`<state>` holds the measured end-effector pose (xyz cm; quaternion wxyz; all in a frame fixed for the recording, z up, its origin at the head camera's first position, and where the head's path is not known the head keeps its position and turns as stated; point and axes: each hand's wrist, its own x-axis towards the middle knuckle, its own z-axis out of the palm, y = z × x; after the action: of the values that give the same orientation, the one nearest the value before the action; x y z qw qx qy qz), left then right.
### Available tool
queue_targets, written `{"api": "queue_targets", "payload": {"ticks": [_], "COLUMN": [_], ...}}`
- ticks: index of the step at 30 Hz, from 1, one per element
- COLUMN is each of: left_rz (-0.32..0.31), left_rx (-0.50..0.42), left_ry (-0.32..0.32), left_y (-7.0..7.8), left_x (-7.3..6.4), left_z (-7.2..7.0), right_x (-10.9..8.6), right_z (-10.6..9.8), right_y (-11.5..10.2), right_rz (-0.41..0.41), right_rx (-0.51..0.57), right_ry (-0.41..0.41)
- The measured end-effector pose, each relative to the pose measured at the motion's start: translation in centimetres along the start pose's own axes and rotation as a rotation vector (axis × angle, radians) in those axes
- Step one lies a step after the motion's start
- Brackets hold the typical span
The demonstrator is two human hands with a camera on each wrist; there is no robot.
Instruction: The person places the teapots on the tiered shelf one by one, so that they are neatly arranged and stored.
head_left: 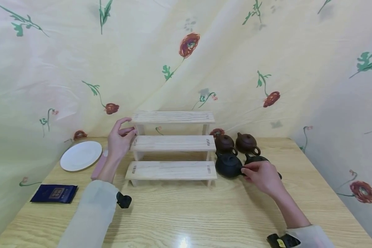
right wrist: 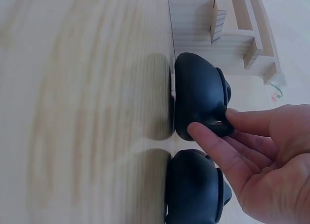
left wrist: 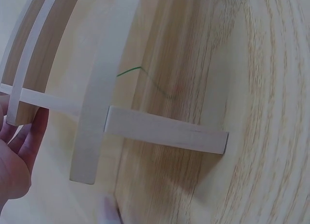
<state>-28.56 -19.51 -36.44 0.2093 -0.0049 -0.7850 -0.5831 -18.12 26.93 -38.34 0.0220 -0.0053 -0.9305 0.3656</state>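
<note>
A three-tier wooden display stand (head_left: 170,143) stands on the table against the curtain. My left hand (head_left: 121,137) grips its left end near the upper tiers; in the left wrist view the fingers (left wrist: 36,136) curl at the board's end. To the stand's right, my right hand (head_left: 263,175) pinches the handle of a black teapot (head_left: 228,165) between thumb and fingers. Beside that pot is another black teapot (right wrist: 193,187), partly covered by the hand in the head view. Two brown teapots, one (head_left: 224,143) near the stand and one (head_left: 246,143) farther right, sit behind them.
A white plate (head_left: 81,155) lies at the left back, beside a pinkish object (head_left: 99,165) partly hidden by my left arm. Nearer is a dark blue packet (head_left: 54,193). A flowered curtain (head_left: 155,58) encloses the table (head_left: 179,213) at the back and sides.
</note>
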Motion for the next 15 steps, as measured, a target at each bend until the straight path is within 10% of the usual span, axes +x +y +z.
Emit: {"api": "queue_targets", "payload": {"ticks": [15], "left_rz": [-0.004], "left_rx": [-0.008], "left_ry": [0.0], "left_y": [0.1], "left_x": [0.0], "left_z": [-0.1], "right_x": [-0.4], "right_z": [-2.2], "right_y": [-0.9], "right_rz": [0.005], "right_rx": [0.177], "right_ry": [0.021]}}
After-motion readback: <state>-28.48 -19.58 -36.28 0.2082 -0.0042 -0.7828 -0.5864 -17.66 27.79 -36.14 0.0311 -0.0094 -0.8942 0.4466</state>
